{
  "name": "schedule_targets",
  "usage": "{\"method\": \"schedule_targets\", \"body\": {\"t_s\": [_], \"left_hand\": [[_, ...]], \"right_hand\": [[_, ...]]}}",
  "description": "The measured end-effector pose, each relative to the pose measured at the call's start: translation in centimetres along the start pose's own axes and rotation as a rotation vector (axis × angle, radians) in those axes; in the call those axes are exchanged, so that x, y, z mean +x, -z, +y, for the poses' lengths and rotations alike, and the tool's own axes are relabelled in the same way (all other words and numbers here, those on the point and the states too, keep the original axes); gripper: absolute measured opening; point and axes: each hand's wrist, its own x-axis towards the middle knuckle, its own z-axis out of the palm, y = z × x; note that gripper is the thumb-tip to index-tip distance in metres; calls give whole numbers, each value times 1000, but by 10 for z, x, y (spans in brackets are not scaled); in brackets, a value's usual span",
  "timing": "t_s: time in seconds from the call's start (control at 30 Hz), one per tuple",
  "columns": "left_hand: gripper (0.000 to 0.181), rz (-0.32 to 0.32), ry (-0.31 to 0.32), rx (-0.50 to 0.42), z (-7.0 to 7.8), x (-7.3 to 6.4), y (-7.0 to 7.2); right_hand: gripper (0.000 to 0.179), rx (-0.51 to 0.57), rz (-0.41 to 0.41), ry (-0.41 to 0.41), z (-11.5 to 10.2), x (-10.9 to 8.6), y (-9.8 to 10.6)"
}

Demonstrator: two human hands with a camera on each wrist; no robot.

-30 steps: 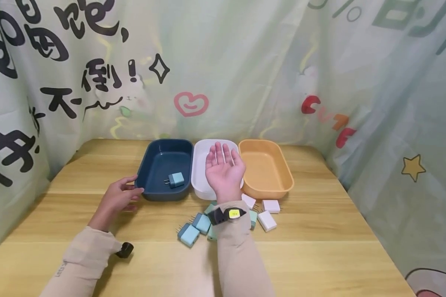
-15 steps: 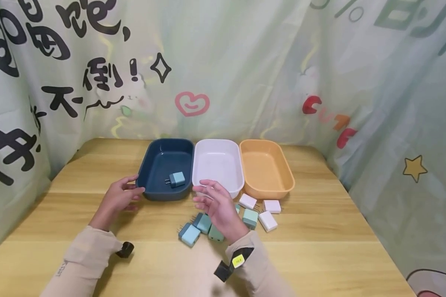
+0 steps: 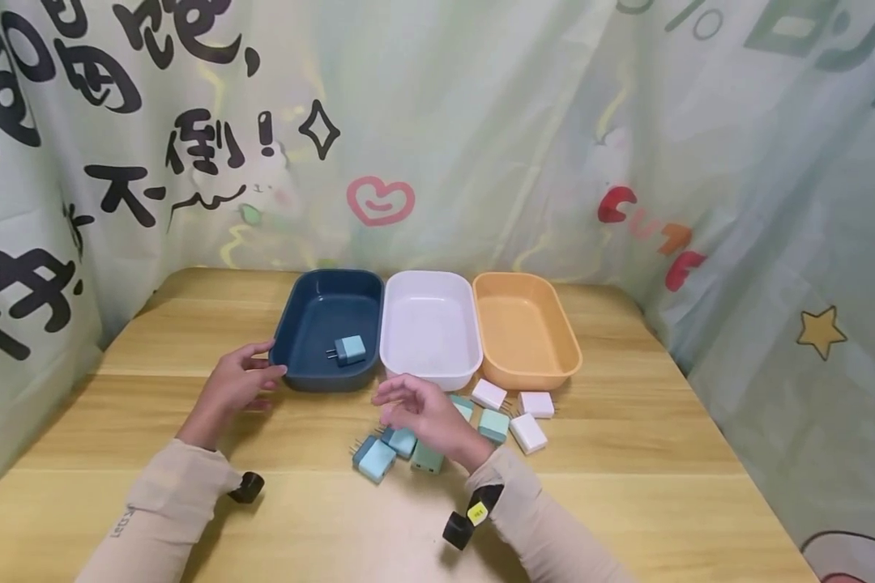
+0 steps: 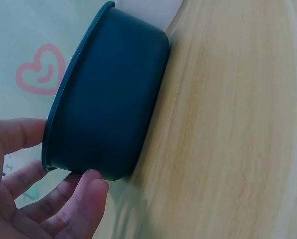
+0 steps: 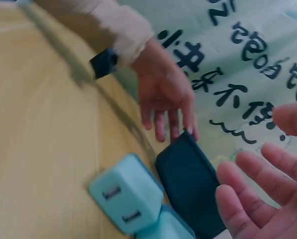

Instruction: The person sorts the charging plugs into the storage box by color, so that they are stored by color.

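My left hand (image 3: 236, 385) rests its fingers against the front left corner of a dark blue tray (image 3: 323, 380). In the left wrist view, fingertips touch the rim and side wall of that tray. Inside it lies a two-tone blue USB charger (image 3: 350, 349), prongs to the left. My right hand (image 3: 426, 417) hovers low over a loose group of chargers, fingers bent loosely, holding nothing. Below it are a blue charger (image 3: 376, 459) and a green charger (image 3: 428, 459). The right wrist view shows a blue charger (image 5: 126, 191) with two USB ports, left of the fingers.
A white tray (image 3: 432, 378) and an orange tray (image 3: 528, 378) stand in a row right of the blue one. White chargers (image 3: 528, 433) and another green charger (image 3: 492, 425) lie before them on the wooden table (image 3: 627, 502). A printed curtain (image 3: 467, 121) hangs behind.
My right hand, palm up in front of the white tray a second ago, has come back and turned down over the chargers. The left hand stays at the blue tray.
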Motion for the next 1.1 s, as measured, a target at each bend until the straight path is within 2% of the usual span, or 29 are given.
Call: {"method": "schedule_targets", "body": {"t_s": [0.17,0.33,0.6,0.87,1.1], "left_hand": [[69,1,2,3,0,1,0],[69,6,4,5,0,1,-1],[69,8,12,-2,0,1,-1],[69,13,28,3,1,1,-2],[70,18,35,10,0,0,-3]], "right_hand": [[24,-271,-97,51,2,1,3],[27,-420,-201,61,6,1,1],[31,-725,-307,129,4,4,-5],[33,-900,-394,179,1,10,-7],[37,-947,-446,191,0,12,-10]]}}
